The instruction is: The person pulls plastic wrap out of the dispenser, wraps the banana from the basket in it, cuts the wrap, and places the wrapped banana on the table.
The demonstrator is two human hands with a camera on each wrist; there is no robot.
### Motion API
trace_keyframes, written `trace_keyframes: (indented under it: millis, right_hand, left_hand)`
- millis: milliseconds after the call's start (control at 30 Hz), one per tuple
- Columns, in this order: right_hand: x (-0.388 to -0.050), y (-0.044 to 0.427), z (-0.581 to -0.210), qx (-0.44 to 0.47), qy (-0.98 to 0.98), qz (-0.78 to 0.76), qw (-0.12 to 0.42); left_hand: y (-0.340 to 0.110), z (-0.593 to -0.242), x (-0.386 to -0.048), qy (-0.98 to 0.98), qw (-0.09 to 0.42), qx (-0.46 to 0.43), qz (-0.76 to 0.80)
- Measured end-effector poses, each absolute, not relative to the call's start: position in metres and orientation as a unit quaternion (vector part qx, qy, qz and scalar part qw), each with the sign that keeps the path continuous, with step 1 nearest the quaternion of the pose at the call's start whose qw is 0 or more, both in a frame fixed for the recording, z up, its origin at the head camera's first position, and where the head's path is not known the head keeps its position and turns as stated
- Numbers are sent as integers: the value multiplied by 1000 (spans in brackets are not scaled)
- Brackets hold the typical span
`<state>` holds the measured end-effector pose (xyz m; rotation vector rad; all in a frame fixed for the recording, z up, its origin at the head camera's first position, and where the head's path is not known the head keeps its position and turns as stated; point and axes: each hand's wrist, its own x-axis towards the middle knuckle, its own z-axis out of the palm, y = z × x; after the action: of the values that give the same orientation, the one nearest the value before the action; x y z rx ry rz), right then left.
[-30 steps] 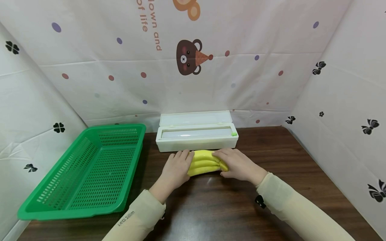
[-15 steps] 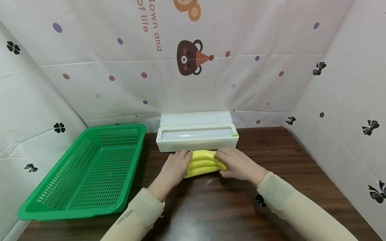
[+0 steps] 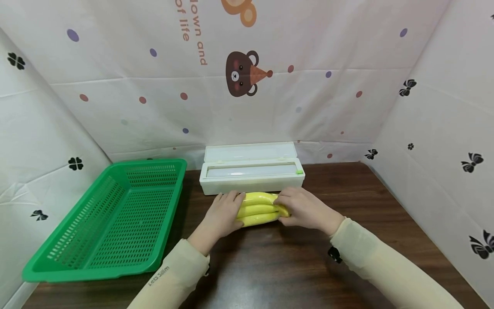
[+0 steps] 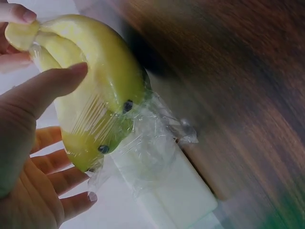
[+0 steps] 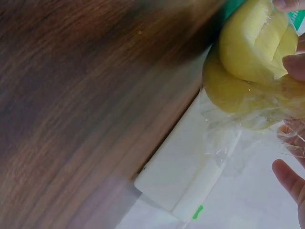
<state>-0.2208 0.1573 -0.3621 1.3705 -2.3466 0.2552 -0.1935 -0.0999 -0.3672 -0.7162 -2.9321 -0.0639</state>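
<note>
A bunch of yellow bananas (image 3: 256, 210) is held between both hands, in front of the white cling film box (image 3: 252, 186). Clear cling film (image 4: 147, 131) covers the bunch, its loose crumpled ends hanging past the dark tips in the left wrist view. My left hand (image 3: 223, 216) grips the tip end, thumb on the near side and fingers behind. At the stem end, my right hand (image 3: 306, 210) holds the bunch between thumb and fingers. In the right wrist view, film (image 5: 217, 136) also bunches loosely below the bananas (image 5: 252, 52).
The box's lid (image 3: 251, 151) is raised, showing the roll (image 3: 251, 171) inside, with a green cutter piece (image 3: 299, 172) at its right end. A green perforated basket (image 3: 164, 231) stands at the left of the dark wooden table (image 3: 270, 274). Patterned cloth walls (image 3: 328, 107) enclose the table.
The bananas have shifted slightly to the left. My left hand has moved a little left with them, while my right hand stays nearly in place. Box and basket are unchanged.
</note>
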Motion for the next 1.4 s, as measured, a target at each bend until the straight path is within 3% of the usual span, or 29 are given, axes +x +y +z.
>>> trace_keyframes:
  millis: [267,1067,1400]
  right_hand:
    - [-218,157,-353,487,-843,100,204]
    - [-215,155,-345,429,-882,112,161]
    - [-210,152,-345,408,-891,101,170]
  left_hand:
    - [-99,-368,-194,-968,81,-236,-22]
    - [-87,-369,-187,-960,79,-268,-27]
    - [-75,-369,-175,-939,122,-320,-22]
